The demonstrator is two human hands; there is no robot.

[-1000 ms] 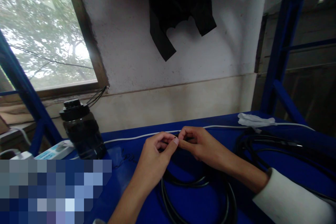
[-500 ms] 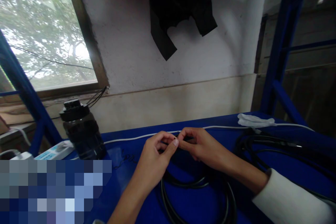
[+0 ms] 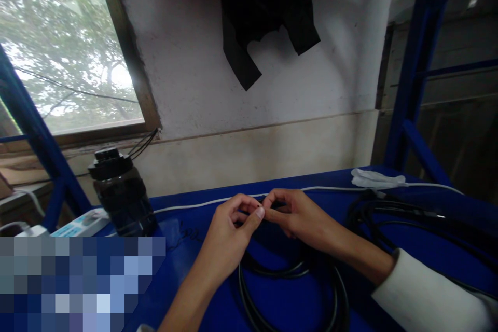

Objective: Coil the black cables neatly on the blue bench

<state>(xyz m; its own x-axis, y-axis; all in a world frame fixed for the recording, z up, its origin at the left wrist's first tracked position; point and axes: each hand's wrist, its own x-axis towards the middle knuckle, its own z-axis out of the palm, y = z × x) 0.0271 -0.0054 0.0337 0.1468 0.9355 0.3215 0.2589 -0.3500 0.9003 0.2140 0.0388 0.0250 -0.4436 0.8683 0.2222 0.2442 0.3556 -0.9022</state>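
My left hand [image 3: 232,233] and my right hand [image 3: 298,215] meet fingertip to fingertip above a blue surface [image 3: 187,290]. Both are closed in a pinch, thumb against fingers. A tiny dark spot shows between the fingertips, too small to make out. Below and behind them lies a coil of black cable [image 3: 245,290], partly hidden by my right hand and forearm. Just past the fingertips a white cable [image 3: 206,203] runs across the surface.
A dark bottle [image 3: 122,194] stands at the left beside a white power strip [image 3: 83,223]. More black cable [image 3: 404,206] and a crumpled white item [image 3: 377,178] lie at the right. Blue frame posts rise on both sides. Black clothing [image 3: 268,5] hangs above.
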